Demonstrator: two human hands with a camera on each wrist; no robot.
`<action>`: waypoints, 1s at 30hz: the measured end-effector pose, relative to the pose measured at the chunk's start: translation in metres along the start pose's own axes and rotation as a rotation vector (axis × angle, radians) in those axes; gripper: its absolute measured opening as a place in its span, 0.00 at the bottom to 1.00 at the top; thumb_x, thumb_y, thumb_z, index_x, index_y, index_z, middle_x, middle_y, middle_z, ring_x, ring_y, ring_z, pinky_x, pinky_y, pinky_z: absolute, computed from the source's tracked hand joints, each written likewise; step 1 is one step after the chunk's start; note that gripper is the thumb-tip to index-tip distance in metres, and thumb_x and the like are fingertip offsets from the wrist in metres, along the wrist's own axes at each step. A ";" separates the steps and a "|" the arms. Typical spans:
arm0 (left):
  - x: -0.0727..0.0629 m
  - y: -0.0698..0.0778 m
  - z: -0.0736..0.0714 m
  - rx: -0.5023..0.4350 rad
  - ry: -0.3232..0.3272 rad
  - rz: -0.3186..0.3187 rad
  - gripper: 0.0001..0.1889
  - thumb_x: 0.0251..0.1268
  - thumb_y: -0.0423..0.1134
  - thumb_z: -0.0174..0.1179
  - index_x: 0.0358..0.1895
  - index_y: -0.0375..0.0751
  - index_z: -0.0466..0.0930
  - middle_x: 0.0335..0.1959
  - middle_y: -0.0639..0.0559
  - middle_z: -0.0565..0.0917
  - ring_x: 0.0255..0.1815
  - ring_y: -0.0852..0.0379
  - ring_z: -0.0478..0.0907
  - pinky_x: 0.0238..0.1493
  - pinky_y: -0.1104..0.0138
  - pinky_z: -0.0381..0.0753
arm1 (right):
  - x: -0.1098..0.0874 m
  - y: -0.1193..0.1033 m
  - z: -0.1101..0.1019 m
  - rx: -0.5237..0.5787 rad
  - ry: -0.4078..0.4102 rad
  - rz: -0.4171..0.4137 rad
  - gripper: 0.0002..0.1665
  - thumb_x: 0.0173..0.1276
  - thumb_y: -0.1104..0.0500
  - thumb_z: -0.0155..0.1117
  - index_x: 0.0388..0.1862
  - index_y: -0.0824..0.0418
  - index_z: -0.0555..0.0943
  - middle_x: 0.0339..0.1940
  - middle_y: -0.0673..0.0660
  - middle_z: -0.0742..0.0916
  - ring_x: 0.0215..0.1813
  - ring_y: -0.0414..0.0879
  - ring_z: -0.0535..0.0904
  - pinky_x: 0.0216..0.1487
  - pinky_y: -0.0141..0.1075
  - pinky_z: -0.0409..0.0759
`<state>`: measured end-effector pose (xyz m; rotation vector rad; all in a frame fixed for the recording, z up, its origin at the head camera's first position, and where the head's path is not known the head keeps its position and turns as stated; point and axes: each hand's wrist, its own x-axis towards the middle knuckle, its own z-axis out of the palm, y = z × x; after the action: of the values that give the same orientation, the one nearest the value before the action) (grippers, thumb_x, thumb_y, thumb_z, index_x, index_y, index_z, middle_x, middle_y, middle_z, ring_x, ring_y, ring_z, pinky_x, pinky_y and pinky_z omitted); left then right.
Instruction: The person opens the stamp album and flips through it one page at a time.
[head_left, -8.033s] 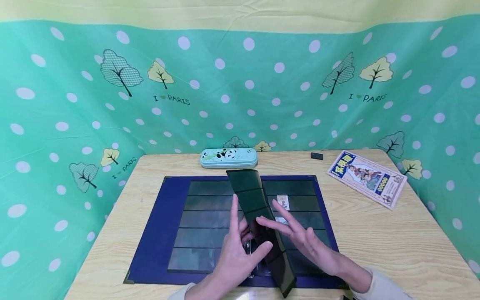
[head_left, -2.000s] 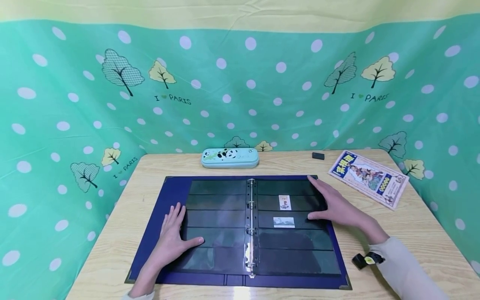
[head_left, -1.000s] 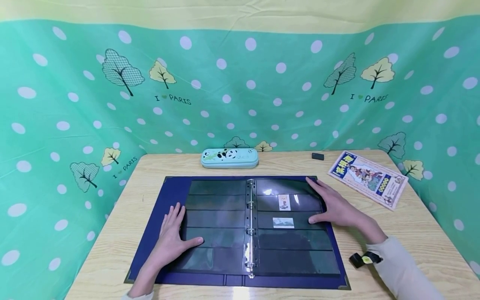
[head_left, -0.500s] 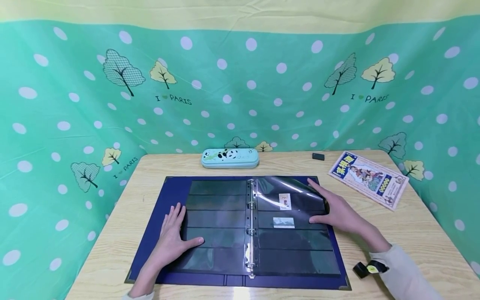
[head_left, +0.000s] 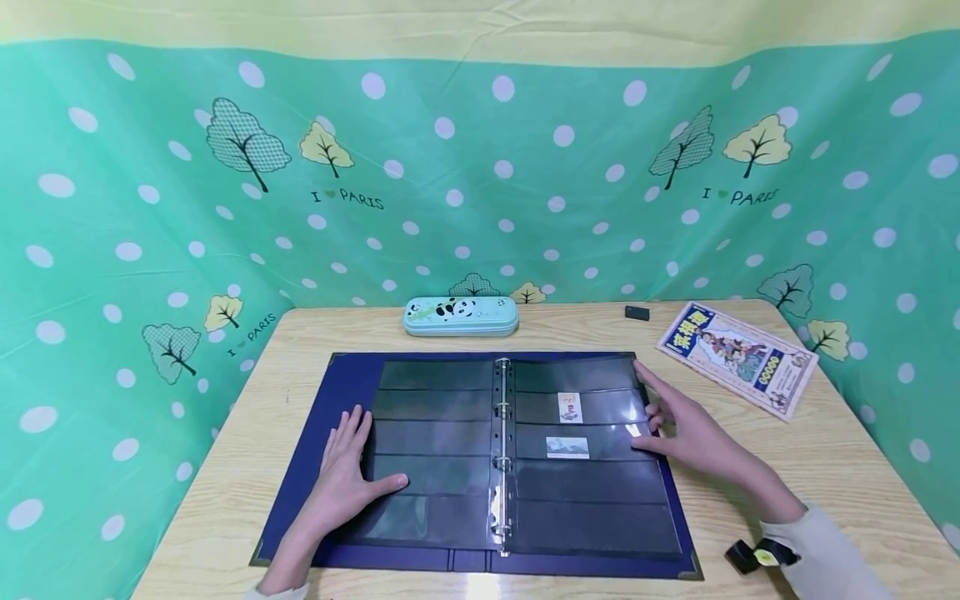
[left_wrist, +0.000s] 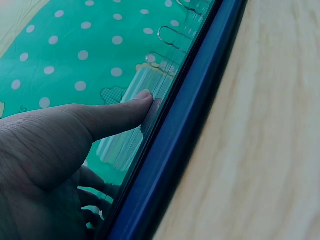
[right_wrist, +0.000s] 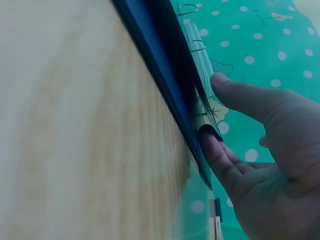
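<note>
An open ring binder with a blue cover and dark pocket pages lies on the table. My left hand rests spread on the left page, with the thumb pointing inward. My right hand is at the outer edge of the right page. In the right wrist view, its fingers reach under the slightly raised page edge, and the thumb extends above it; contact between thumb and page is unclear. Two stamp-like pieces, an upright one and a wider one, sit in the right page's pockets.
Metal rings run down the binder's middle. Behind it lies a light blue panda pencil case. A small black object and an illustrated booklet are at the back right. A dotted green curtain encloses the table.
Eight seconds ago both hands were at a raised page in the middle. Lately my right hand has slid slightly right, and the right page's bowed upper corner has flattened. My left hand has stayed put.
</note>
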<state>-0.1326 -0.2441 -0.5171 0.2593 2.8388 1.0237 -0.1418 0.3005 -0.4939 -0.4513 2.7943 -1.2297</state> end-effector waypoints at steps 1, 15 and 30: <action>0.000 0.000 0.000 -0.001 0.000 0.001 0.71 0.55 0.59 0.85 0.88 0.22 0.48 0.90 0.24 0.43 0.91 0.24 0.33 0.87 0.31 0.35 | -0.002 0.000 -0.001 0.010 -0.004 0.003 0.70 0.65 0.63 0.86 0.95 0.56 0.50 0.81 0.71 0.74 0.47 0.41 0.84 0.47 0.35 0.87; -0.001 -0.008 0.008 -0.074 0.076 0.068 0.71 0.53 0.64 0.83 0.87 0.21 0.51 0.89 0.20 0.46 0.90 0.23 0.34 0.89 0.39 0.27 | -0.030 -0.007 -0.003 0.062 -0.039 -0.006 0.68 0.68 0.58 0.85 0.95 0.56 0.50 0.80 0.77 0.75 0.49 0.39 0.88 0.50 0.35 0.91; -0.001 0.009 -0.002 -0.008 -0.021 -0.053 0.70 0.56 0.57 0.85 0.88 0.22 0.48 0.91 0.25 0.42 0.91 0.25 0.32 0.87 0.32 0.34 | -0.048 -0.026 -0.003 0.064 0.020 -0.119 0.62 0.75 0.66 0.77 0.96 0.55 0.48 0.81 0.76 0.74 0.53 0.39 0.88 0.55 0.32 0.89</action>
<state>-0.1308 -0.2389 -0.5098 0.1926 2.8064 1.0152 -0.0901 0.2998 -0.4754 -0.6117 2.7711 -1.3501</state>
